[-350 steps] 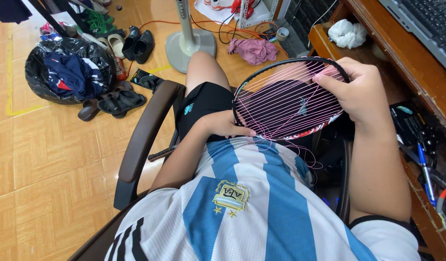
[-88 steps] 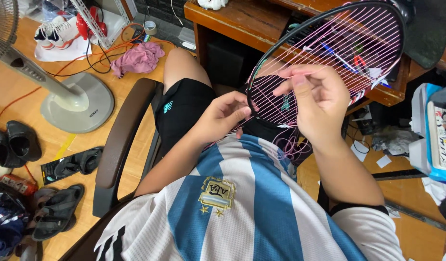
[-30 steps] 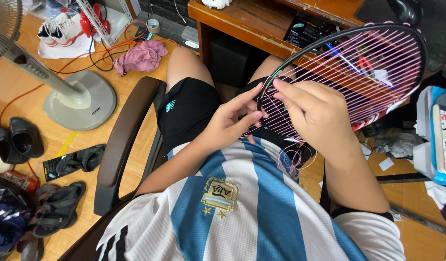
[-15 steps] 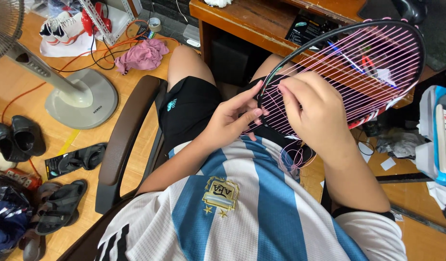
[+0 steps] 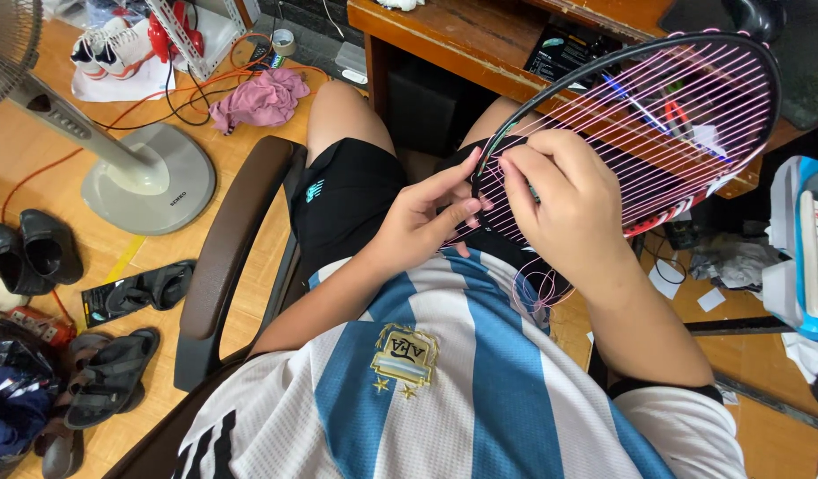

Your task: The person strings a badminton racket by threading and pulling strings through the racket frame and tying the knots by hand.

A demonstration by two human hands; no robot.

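Badminton racket [image 5: 692, 53], centre-right of frame, over lap: light, stiff rim; pink strings [image 5: 675, 133] thin, taut, slippery. Best held at frame edge. Left hand [image 5: 426, 217] pinching lower rim; right hand [image 5: 568, 200] closed, fingertips pinching string. Wooden tabletop [image 5: 462, 35] behind.

One black-framed racket [image 5: 657, 106] with pink strings sits at two o'clock, one standing fan [image 5: 116, 160] and one pink cloth [image 5: 262, 98] at ten, two white sneakers [image 5: 116, 49] at eleven, and two black shoes [image 5: 27, 253] at nine.
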